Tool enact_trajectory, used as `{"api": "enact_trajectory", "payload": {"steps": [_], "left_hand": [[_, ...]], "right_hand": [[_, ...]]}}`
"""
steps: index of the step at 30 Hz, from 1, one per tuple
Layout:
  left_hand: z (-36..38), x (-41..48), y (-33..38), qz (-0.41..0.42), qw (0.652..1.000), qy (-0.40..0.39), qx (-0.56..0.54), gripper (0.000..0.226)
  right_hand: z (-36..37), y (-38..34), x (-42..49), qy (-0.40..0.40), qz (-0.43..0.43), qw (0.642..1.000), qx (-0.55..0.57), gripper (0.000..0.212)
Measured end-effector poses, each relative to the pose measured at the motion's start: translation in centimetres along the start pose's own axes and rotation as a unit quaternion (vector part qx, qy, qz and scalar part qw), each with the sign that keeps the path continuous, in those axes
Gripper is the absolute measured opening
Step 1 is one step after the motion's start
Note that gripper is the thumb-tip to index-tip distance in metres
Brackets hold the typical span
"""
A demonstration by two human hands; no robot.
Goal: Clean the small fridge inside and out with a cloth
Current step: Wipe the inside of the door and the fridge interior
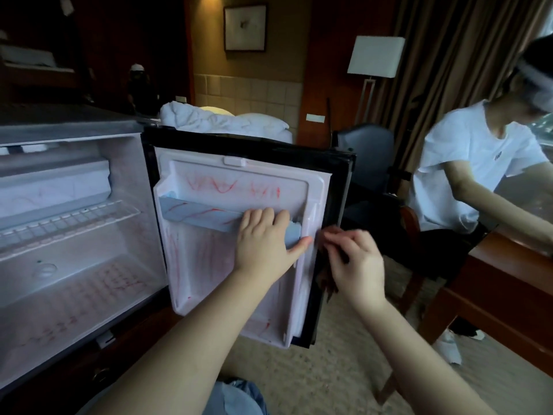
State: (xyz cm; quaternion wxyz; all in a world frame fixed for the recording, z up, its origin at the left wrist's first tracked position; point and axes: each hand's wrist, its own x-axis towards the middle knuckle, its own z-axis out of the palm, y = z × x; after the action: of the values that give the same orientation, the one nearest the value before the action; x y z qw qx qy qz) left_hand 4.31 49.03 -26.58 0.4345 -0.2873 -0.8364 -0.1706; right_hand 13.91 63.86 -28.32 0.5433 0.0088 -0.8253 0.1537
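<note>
fridge (74, 235) door (209, 265) open, red marks (221, 187) inside | left hand (263, 238) grip: fingers curled over door shelf (194, 214) | right hand (356, 265) grip: at door edge, blurred, can't tell

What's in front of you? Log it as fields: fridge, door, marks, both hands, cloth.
fridge: small fridge, open, wire shelf inside
door: door swung open, inner liner facing camera
marks: red scribbles on door liner, door shelf and fridge floor
left hand: left hand on the door shelf, fingers hooked over its rail
right hand: right hand at the door's outer edge, fingers curled; grip blurred
cloth: none plainly seen
</note>
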Motion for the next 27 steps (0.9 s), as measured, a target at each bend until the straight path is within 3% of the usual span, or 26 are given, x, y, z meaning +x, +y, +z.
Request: {"api": "enact_trajectory", "payload": {"steps": [3,7,10,13,17,22,27], "left_hand": [[-0.6,-0.3,-0.4,0.005,1.000,-0.002,0.005,0.052],[-1.6,-0.2,-0.6,0.013,0.996,-0.068,-0.056,0.065],[-2.7,-0.2,-2.3,-0.004,0.977,-0.150,-0.153,0.081],[-3.4,-1.8,-5.0,0.027,0.982,-0.137,-0.126,0.067],[-3.2,-5.4,-8.2,0.050,0.979,-0.176,-0.094,0.048],[-3.1,-9.4,-11.6,-0.045,0.973,-0.212,-0.078,0.043],[-3.0,-10.4,-14.2,-0.260,0.936,-0.219,-0.096,0.046]], "right_hand": [[-1.9,-2.5,6.5,0.093,-0.032,0.994,0.043,0.014],[0.7,-2.8,6.9,0.034,-0.065,0.997,0.006,0.016],[1.9,-0.9,4.3,0.010,0.044,0.998,0.045,0.019],[2.6,1.2,1.2,-0.071,0.146,0.986,0.049,0.019],[3.5,2.4,-1.7,-0.126,0.189,0.971,0.073,0.022],[4.9,2.1,-0.8,-0.145,0.191,0.968,0.079,0.019],[6.7,0.6,-1.5,-0.167,0.202,0.960,0.098,0.017]]}}
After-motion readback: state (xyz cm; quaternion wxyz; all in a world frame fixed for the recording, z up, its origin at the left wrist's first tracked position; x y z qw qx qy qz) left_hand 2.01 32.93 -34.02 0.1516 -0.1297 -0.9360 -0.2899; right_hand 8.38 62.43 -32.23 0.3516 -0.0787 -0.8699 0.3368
